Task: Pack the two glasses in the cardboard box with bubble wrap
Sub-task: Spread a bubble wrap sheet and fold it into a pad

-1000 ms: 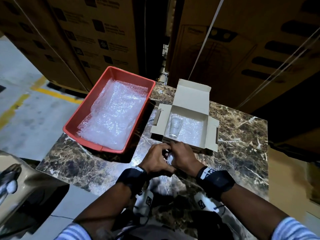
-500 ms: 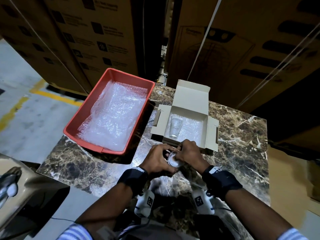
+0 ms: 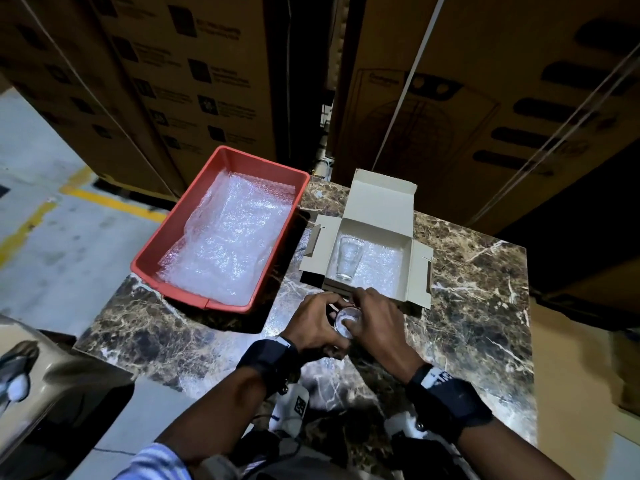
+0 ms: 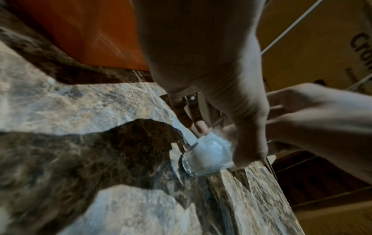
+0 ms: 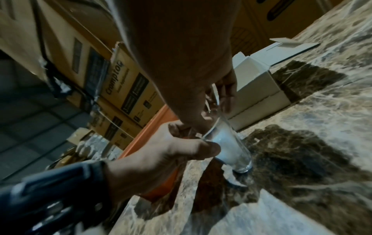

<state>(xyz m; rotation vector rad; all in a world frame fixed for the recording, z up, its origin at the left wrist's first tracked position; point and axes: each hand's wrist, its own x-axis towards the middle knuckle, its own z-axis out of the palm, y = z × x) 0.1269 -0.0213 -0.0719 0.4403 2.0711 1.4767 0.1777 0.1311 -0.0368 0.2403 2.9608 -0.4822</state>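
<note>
A clear glass [image 3: 349, 258] lies on bubble wrap inside the open cardboard box [image 3: 379, 199]. In front of the box stands a second glass [image 3: 345, 321] with white bubble wrap stuffed inside it, its base on the marble table. My left hand [image 3: 317, 323] grips this glass from the left. My right hand [image 3: 375, 317] holds it from the right, its thumb at the rim. The left wrist view shows the glass [image 4: 207, 156] tilted under my left thumb. In the right wrist view the glass [image 5: 231, 147] sits between both hands.
A red tray [image 3: 152, 258] holding a bubble wrap sheet [image 3: 235, 244] sits at the table's left, overhanging the edge. Tall stacked cartons [image 3: 485, 98] stand close behind the table [image 3: 478, 306]. A concrete floor with yellow lines lies to the left.
Both hands have shifted a little toward the box with the glass. The right hand has moved aside, so the glass mouth and the white wrap inside now show.
</note>
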